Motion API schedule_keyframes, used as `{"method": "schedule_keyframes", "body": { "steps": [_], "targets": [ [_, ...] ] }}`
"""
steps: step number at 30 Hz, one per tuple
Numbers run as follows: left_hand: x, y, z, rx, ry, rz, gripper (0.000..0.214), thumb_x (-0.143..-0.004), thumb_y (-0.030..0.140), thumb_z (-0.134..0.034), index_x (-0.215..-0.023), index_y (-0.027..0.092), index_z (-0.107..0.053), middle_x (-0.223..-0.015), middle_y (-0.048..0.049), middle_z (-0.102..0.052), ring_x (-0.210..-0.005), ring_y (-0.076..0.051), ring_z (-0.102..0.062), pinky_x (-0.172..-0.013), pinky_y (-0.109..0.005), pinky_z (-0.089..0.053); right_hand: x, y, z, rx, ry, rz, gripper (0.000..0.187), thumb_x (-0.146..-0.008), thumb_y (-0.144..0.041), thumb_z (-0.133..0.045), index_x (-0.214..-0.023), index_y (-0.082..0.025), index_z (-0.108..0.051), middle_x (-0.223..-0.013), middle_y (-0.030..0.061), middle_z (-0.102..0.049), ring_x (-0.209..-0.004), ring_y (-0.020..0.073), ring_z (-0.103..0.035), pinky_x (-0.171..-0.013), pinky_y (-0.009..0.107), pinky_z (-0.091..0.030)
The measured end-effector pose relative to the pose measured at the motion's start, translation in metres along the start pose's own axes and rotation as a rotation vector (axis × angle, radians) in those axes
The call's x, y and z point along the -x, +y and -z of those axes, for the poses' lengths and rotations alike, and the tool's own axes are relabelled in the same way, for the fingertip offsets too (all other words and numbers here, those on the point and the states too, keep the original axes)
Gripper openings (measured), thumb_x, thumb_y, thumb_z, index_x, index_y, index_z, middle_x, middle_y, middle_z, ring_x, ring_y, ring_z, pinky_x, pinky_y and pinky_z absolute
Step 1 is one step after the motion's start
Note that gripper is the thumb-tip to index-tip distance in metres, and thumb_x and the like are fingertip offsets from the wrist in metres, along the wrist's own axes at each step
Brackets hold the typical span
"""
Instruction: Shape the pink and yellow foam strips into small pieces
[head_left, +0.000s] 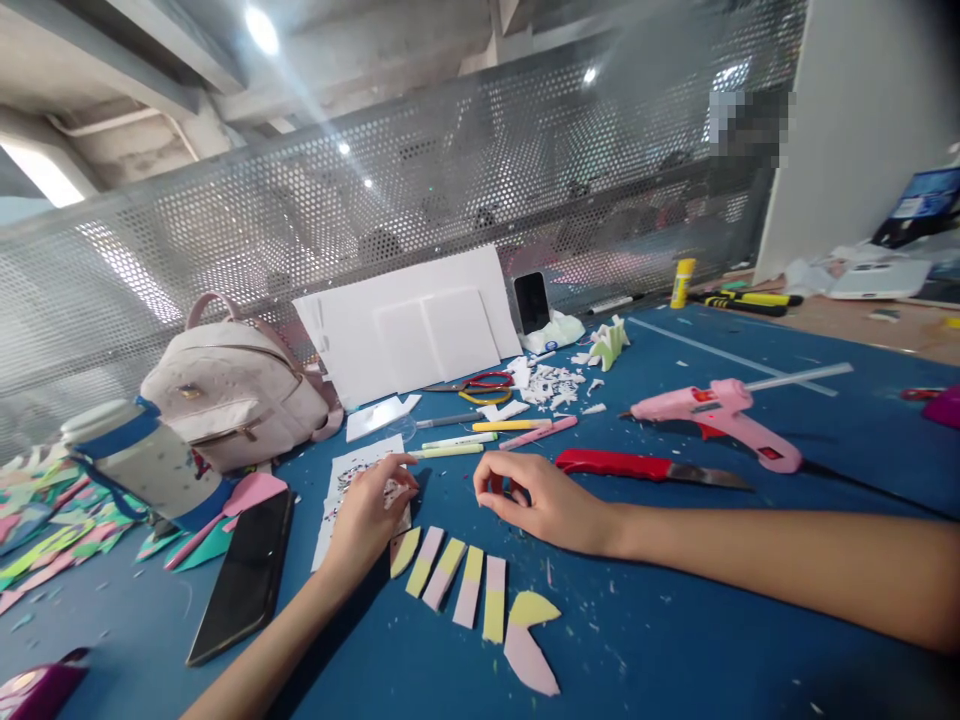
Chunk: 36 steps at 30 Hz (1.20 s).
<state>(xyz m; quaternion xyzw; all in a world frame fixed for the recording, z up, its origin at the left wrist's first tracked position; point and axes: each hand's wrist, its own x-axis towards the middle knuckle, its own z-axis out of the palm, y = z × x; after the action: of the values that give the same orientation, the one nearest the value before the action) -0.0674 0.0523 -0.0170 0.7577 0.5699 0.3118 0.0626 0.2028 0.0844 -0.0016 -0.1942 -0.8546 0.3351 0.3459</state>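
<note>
My left hand [371, 500] is open, its fingers loosely bent and apart over a white sheet of paper [330, 520] scattered with dark specks. To its right, my right hand [536, 497] is closed in a loose curl, thumb against the index finger. Whatever may be between its fingertips is too small or hidden to make out. Below both hands lies a row of yellow-and-pink foam strips [469, 585], laid apart like fish segments. A rounded head-like piece [406, 552] sits at its left end and a forked tail-like piece [531, 655] at its right.
A red utility knife [622, 464] with its blade out and a pink glue gun [720, 412] with a cord lie to the right. Markers [517, 425], scissors [480, 386] and scraps [551, 385] lie ahead. A phone [244, 575], bottle [150, 465] and backpack [232, 385] occupy the left.
</note>
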Motion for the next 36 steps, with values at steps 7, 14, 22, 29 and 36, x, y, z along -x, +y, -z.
{"method": "schedule_keyframes", "body": {
  "steps": [7, 14, 22, 29, 36],
  "targets": [
    [-0.001, 0.002, -0.001, -0.024, 0.002, -0.016, 0.031, -0.085, 0.009, -0.056, -0.111, 0.026, -0.058, -0.086, -0.0006, -0.072, -0.085, -0.023, -0.068, -0.08, -0.036, -0.048, -0.001, -0.001, 0.0, 0.001, -0.005, 0.0, 0.005, -0.093, -0.015, -0.054, -0.09, -0.018, -0.057, -0.086, 0.0004, -0.061, -0.068, 0.0106, -0.051, -0.06, 0.022, -0.039],
    [0.001, 0.004, -0.001, -0.037, 0.001, -0.006, 0.033, -0.086, 0.008, -0.055, -0.112, 0.027, -0.057, -0.087, -0.0001, -0.072, -0.088, -0.023, -0.066, -0.083, -0.036, -0.046, -0.002, -0.002, 0.0, 0.001, -0.008, -0.02, 0.005, -0.092, -0.015, -0.055, -0.089, -0.018, -0.057, -0.085, -0.001, -0.061, -0.063, 0.009, -0.048, -0.06, 0.022, -0.039],
    [0.0, 0.001, -0.004, -0.026, -0.007, 0.006, 0.031, -0.087, 0.009, -0.054, -0.112, 0.027, -0.056, -0.088, -0.0003, -0.071, -0.089, -0.024, -0.065, -0.083, -0.036, -0.044, -0.001, -0.002, 0.0, -0.002, -0.012, -0.03, 0.005, -0.092, -0.015, -0.056, -0.089, -0.019, -0.057, -0.085, -0.0017, -0.061, -0.063, 0.009, -0.048, -0.059, 0.022, -0.038],
    [0.0, 0.001, -0.004, -0.003, -0.007, 0.013, 0.031, -0.087, 0.01, -0.055, -0.112, 0.027, -0.058, -0.087, -0.0007, -0.071, -0.088, -0.024, -0.064, -0.082, -0.037, -0.044, -0.002, -0.002, 0.0, 0.0, -0.012, -0.023, 0.005, -0.092, -0.014, -0.056, -0.09, -0.019, -0.057, -0.086, -0.0013, -0.061, -0.065, 0.0092, -0.049, -0.06, 0.022, -0.038],
    [0.002, 0.015, 0.0, 0.085, 0.051, 0.033, 0.031, -0.087, 0.01, -0.054, -0.114, 0.026, -0.056, -0.089, -0.0007, -0.068, -0.086, -0.022, -0.064, -0.083, -0.036, -0.044, -0.001, -0.001, 0.0, 0.001, -0.007, -0.017, 0.005, -0.091, -0.014, -0.056, -0.089, -0.019, -0.057, -0.084, -0.0006, -0.061, -0.069, 0.0106, -0.052, -0.06, 0.022, -0.038]
  ]
}}
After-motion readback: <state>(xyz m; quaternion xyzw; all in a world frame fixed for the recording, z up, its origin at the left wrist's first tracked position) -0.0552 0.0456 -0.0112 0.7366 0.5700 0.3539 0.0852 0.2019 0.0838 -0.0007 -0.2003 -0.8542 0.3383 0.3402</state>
